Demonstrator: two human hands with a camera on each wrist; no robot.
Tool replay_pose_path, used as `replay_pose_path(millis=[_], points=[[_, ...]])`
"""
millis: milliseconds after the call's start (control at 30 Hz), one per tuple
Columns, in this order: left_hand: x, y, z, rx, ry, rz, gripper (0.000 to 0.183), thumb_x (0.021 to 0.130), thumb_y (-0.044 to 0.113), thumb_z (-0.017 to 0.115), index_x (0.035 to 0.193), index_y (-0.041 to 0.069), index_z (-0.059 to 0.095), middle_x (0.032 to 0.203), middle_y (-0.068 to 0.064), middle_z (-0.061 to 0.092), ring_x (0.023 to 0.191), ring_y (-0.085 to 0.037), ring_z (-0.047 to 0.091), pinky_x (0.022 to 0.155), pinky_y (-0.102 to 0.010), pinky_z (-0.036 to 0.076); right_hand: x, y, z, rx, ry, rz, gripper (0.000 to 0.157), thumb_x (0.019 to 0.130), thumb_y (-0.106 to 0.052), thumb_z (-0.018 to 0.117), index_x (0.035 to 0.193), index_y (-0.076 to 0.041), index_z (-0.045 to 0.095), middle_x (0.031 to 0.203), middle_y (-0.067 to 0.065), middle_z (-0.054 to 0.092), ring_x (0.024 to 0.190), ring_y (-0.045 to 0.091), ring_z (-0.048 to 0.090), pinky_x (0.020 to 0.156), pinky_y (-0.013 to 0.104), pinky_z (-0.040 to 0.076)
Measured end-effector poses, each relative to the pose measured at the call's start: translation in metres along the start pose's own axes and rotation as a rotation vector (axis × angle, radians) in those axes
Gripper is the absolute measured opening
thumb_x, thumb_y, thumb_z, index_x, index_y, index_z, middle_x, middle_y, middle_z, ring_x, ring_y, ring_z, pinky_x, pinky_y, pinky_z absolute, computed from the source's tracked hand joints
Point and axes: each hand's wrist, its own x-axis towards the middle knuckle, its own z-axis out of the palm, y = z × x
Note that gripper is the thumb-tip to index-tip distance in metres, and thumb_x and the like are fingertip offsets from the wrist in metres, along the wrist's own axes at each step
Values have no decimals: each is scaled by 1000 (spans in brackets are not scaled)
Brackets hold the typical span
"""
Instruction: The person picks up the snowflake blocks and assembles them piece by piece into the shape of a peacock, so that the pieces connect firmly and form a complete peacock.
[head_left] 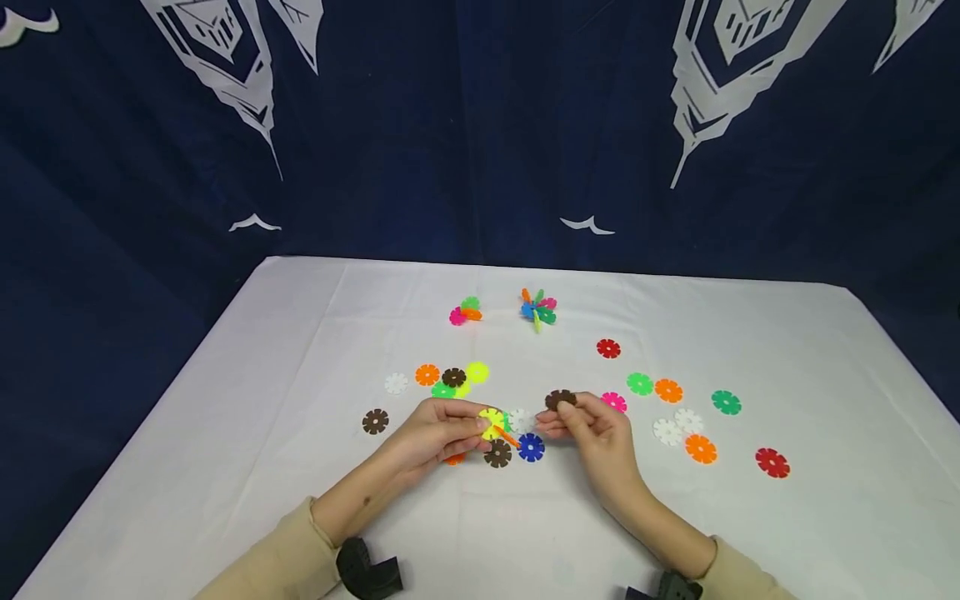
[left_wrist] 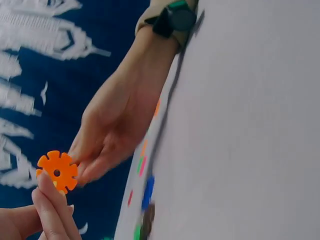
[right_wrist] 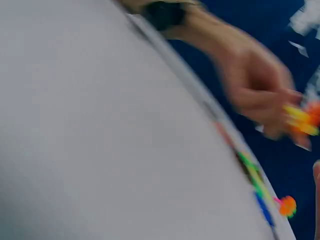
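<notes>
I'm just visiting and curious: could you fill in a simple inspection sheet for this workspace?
Surface: white tablecloth, faintly creased.
Job's things: yellow slotted disc, with an orange slotted disc apparently joined to it; brown slotted disc.
Clutter: loose slotted discs in several colours, scattered; smaller cluster and larger cluster of joined discs toward the back.
Grips: person's left grip holds the yellow-and-orange pair; right grip pinches the brown disc.
Cables: nothing seen.
Surroundings: dark blue fabric backdrop with white motifs.

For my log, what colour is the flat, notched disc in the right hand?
Dark brown; the notched disc in the right hand shows best in the head view.
</notes>
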Motion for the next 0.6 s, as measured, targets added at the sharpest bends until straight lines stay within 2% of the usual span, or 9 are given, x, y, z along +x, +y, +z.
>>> replay_pose_path(millis=[100, 167, 333, 600], points=[[1, -2, 3, -6, -35, -2, 30, 89, -1, 59, 116, -15, 56, 91, -11, 67, 71, -16, 67, 70, -19, 53, -2, 3, 2, 50, -137, 37, 14, 95, 4, 49, 97, 17, 55, 86, 20, 67, 78, 25, 68, 70, 39, 55], [2, -3, 7, -10, -44, 1, 29, 89, -2, 59, 115, -15, 57, 92, -12, 67, 72, -16, 67, 72, -20, 53, -3, 3, 3, 55, -184, 31, 13, 94, 5, 49, 98, 16, 56, 86, 17, 68, 79, 23, 67, 71, 37, 55], [0, -5, 10, -11, -53, -1, 29, 88, -4, 58, 114, -17, 56, 92, -14, 67, 71, -15, 66, 73, -21, 53, -5, 5, 8, 30, -203, -4, 10, 92, 9, 51, 96, 14, 59, 84, 8, 68, 76, 16, 65, 68, 31, 56], [-3, -2, 8, -4, -70, 14, 29, 88, -4, 58, 113, -17, 57, 90, -12, 66, 68, -14, 66, 69, -18, 53, -6, 7, 8, 39, -237, -52, 10, 90, 13, 50, 95, 15, 59, 85, 7, 67, 76, 16, 66, 66, 32, 56]])
